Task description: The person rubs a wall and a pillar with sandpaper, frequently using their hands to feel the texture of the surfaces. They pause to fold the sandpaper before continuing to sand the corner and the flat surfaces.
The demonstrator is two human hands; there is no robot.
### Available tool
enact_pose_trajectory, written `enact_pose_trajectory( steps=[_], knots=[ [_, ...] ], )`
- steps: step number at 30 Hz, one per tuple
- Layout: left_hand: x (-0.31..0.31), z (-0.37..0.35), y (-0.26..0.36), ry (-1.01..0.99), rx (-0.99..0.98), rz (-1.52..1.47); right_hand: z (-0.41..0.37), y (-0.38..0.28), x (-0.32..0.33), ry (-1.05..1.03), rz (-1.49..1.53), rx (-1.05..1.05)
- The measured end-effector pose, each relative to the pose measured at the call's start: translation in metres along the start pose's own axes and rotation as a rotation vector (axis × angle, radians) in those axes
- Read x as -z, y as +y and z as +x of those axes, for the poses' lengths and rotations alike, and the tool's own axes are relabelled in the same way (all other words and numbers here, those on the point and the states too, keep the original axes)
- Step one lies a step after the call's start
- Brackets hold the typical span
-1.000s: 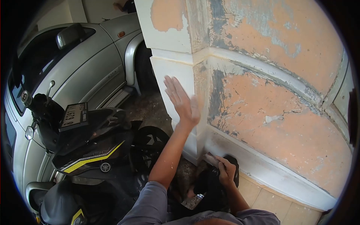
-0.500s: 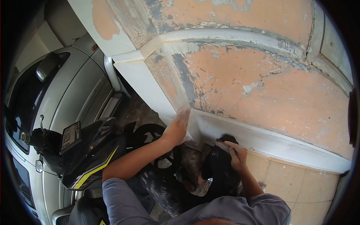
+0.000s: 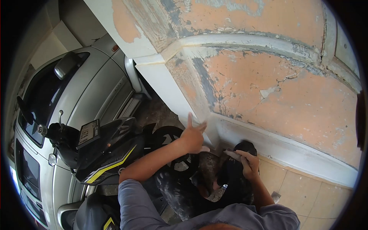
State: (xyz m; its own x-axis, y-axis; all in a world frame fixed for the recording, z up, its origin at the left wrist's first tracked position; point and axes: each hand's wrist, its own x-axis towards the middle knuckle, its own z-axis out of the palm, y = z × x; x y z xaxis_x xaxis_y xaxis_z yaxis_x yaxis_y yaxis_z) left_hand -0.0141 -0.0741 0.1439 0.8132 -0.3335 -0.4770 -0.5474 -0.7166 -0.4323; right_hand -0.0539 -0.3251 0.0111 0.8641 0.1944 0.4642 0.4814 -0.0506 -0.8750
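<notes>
My left hand is at the white lower corner of the wall, its fingers spread and nothing in it. Beside my dark-clad knee, my right hand grips a small flat greyish piece, which sticks out past the fingers toward the corner. Above both hands rises the wall panel, with peeling orange and grey patches and a white strip along its foot. Whether my left fingertips touch the wall is hard to tell.
A black motorcycle with a yellow stripe stands close on the left, its wheel near my left forearm. Behind it is a silver car. Beige floor tiles lie at the lower right.
My left hand has gone from fingers held together along the corner to fingers spread, a little lower on the wall. The whole view has shifted, so things appear farther right.
</notes>
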Motion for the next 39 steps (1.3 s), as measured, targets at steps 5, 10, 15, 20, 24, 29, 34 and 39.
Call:
enact_pose_trajectory(
  steps=[5,10,15,20,24,29,34,39],
  knots=[
    [0.046,-0.039,-0.013,0.582,-0.251,-0.446,-0.006,0.01,0.001,0.001,0.04,-0.083],
    [0.055,-0.027,-0.102,1.673,0.236,-0.255,-0.012,0.01,-0.005,-0.061,0.072,-0.149],
    [-0.05,0.077,-0.067,1.831,0.561,-0.691,-0.013,0.0,-0.014,0.005,0.08,-0.131],
    [-0.106,0.121,-0.03,1.753,0.866,-1.209,-0.009,0.001,-0.014,0.011,0.041,-0.122],
    [-0.031,0.078,-0.079,1.774,0.946,-1.294,-0.005,0.01,-0.01,-0.003,0.026,-0.147],
    [0.028,0.047,-0.095,1.887,0.827,-0.974,-0.001,0.015,-0.022,0.014,0.114,-0.184],
    [-0.058,0.105,-0.004,1.834,0.489,-0.491,0.004,-0.008,-0.048,-0.064,0.056,-0.134],
    [-0.04,0.08,-0.04,1.936,0.438,-0.736,0.006,0.002,-0.043,-0.005,0.078,-0.092]
  ],
)
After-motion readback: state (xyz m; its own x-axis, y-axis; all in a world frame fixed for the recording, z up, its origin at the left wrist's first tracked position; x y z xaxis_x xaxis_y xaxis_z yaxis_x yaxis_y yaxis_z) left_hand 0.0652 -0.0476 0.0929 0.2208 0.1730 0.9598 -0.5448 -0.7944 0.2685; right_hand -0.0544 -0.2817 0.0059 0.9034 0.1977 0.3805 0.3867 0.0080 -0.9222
